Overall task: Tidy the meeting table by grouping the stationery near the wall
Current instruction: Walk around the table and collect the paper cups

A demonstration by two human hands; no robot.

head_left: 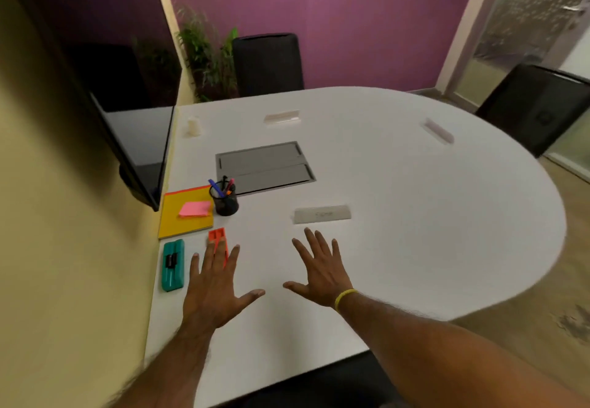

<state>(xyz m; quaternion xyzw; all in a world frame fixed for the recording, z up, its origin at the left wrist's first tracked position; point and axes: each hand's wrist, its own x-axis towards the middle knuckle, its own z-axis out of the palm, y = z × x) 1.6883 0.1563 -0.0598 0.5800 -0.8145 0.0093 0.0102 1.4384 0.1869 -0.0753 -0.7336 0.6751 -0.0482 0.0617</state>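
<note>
Purple wall (335,18), black chairs (268,62), wooden floor (542,280).

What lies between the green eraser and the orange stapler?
In the head view, only the left hand's little finger lies between the green eraser and orange stapler; otherwise bare white table.

white table (415,216): yellow notebook (182,225), pen cup (226,204), teal eraser (172,265).

An office meeting room: a white table (399,216) with black chairs (268,62), a wall screen (134,139), nameplates (321,214).
</note>
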